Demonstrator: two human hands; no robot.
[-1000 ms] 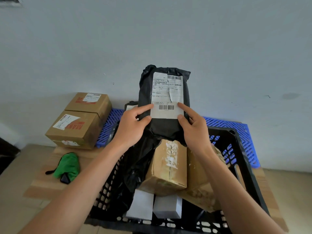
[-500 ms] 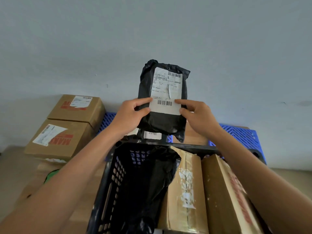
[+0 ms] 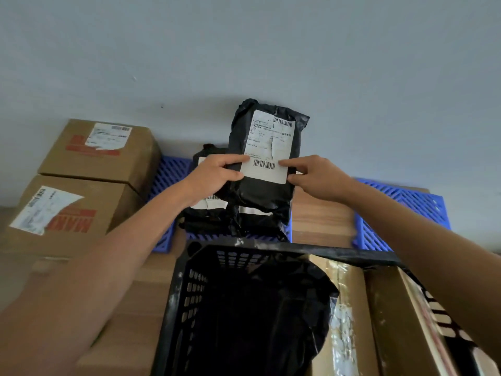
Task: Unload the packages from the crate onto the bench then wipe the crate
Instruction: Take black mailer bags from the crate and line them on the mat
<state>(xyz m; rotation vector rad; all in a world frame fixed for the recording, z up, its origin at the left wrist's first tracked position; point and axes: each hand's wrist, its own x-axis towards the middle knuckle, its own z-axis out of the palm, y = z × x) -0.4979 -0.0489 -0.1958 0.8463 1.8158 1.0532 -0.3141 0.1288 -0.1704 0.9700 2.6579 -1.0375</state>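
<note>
Since a second ago the black mailer bag (image 3: 267, 161) has travelled out over the far rim of the black crate (image 3: 292, 249) and now hangs above the other black bags (image 3: 208, 213) already lying on the blue slatted mat (image 3: 169, 175) on the tabletop (image 3: 320, 213). Its white shipping label carries a barcode along the top edge, several lines of small print too fine to read, and a second barcode on the lower strip; the label has a crease or tear down its middle. Wrinkled and glossy, the bag is plump in the middle and held upright, label toward the camera. At its lower left edge the left hand (image 3: 214, 177) grasps it, thumb across the front, while the right hand (image 3: 317, 176) pinches the lower right edge, forefinger lying on the label strip. Inside the crate a crumpled black bag (image 3: 260, 308) fills the left side, a tan carton with shiny tape (image 3: 344, 316) stands beside it, and another tan carton (image 3: 393, 321) with red print leans at the right. To the left, two brown cardboard boxes (image 3: 81, 185) sit one behind the other, each with a white label over red lettering; the nearer reads "MAK" upside down, partly covered.
</note>
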